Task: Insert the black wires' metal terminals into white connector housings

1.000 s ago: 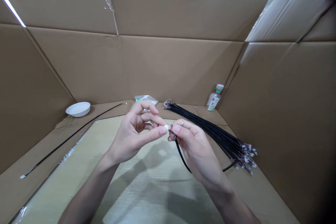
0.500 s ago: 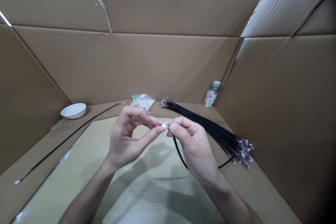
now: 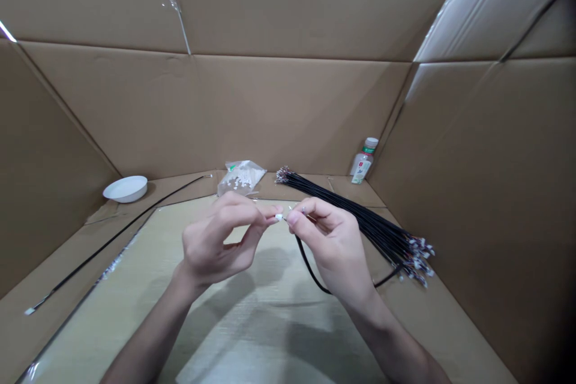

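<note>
My left hand pinches a small white connector between thumb and index finger, near the middle of the view. Just right of it, my right hand is closed on the wire end of a black cable. Thin wires show at its fingertips, beside the connector. From there the cable curves down, passes behind my right hand and comes out toward the bundle's right end. Whether a wire sits inside the connector is too small to tell.
A bundle of black cables lies at the right. Behind my hands is a clear bag of white pieces. A white bowl and a single black cable are at left, a bottle at back right. Cardboard walls surround the table.
My left hand has turned and its fingers have drawn closer together around the connector, uncovering more of the bag. My right hand has barely shifted.
</note>
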### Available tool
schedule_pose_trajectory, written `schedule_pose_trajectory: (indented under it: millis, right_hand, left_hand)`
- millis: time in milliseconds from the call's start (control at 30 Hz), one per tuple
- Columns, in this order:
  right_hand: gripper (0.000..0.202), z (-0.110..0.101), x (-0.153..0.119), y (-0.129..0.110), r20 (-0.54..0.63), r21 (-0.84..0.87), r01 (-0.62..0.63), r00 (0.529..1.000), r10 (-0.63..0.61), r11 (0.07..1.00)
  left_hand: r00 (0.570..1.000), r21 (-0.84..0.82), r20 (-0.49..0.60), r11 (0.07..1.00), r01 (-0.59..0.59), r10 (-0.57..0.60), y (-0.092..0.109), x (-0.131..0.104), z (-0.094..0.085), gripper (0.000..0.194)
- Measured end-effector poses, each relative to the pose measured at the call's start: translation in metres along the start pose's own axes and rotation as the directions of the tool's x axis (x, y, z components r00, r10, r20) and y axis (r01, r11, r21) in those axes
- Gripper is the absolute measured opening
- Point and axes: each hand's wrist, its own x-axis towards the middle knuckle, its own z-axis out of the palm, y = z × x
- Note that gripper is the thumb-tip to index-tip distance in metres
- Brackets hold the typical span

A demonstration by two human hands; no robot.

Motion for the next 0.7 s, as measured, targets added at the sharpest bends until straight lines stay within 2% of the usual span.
schedule_pose_trajectory:
  millis: [67, 233, 567, 633, 700]
  right_hand:
    - [0.024, 0.000, 0.000, 0.000, 0.011, 0.007, 0.001, 1.000, -0.001, 1.000]
    - [0.021, -0.001, 0.000, 0.002, 0.016, 0.031, 0.000, 1.000, -0.001, 1.000]
    - [0.019, 0.004, -0.001, 0.006, -0.007, 0.038, 0.024, 1.000, -0.024, 0.999]
    - [0.018, 0.004, -0.001, 0.008, -0.014, 0.057, 0.036, 0.999, -0.035, 0.998]
    - [0.019, 0.003, 0.001, 0.011, -0.018, 0.093, 0.026, 1.000, -0.025, 0.995]
  left_hand:
    - [1.000, 0.023, -0.012, 1.000, 0.001, 0.000, -0.001, -0.001, 0.000, 0.041]
    - [0.976, -0.170, -0.029, 0.963, 0.210, -0.217, 0.001, -0.001, 0.007, 0.038]
    - [0.952, -0.143, -0.054, 0.946, 0.292, -0.302, 0.009, -0.003, 0.014, 0.037]
    - [0.933, -0.174, -0.061, 0.924, 0.341, -0.356, 0.011, -0.002, 0.015, 0.038]
    - [0.886, -0.272, -0.025, 0.856, 0.440, -0.463, 0.012, 0.001, 0.014, 0.037]
